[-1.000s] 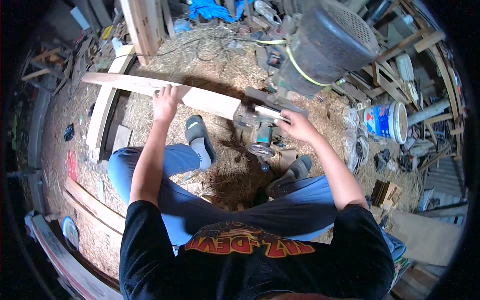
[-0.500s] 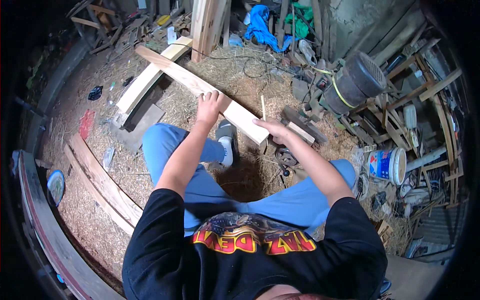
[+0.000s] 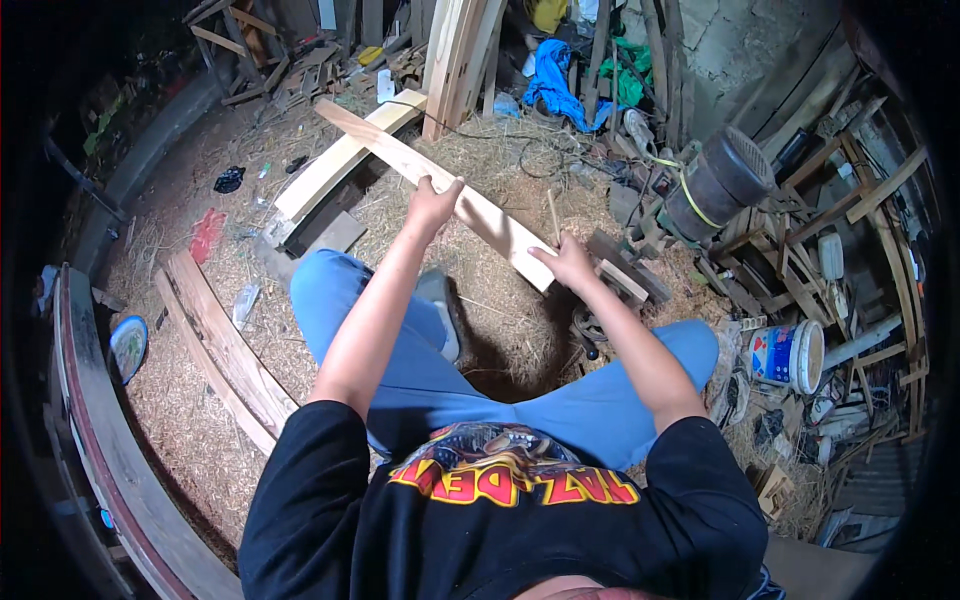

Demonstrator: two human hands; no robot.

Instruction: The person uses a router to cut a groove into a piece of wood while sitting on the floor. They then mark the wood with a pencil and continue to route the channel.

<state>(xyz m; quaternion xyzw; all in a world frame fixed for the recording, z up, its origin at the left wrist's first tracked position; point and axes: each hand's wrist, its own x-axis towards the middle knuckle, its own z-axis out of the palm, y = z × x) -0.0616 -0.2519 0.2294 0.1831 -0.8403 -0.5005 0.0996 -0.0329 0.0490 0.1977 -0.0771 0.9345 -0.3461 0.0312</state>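
Note:
A long pale wooden board slants from the far left toward my right knee, held in both hands. My left hand is closed around its near edge, about midway along. Close to its near end, my right hand grips the board with the thumb on the top face. The far part of the board lies across another pale plank. A thin stick stands out just beyond my right hand; whether the hand touches it I cannot tell. Below my right forearm a dark tool is partly hidden.
Two planks lie on the shaving-covered floor to the left, near a long bench. At the right stand a dark drum-shaped container, a white and blue bucket and stacked scrap wood. Wooden posts rise at the back.
My left hand has gone from lying over the board's top to gripping its near edge. The right hand stays near the board's end. The whole view has shifted slightly.

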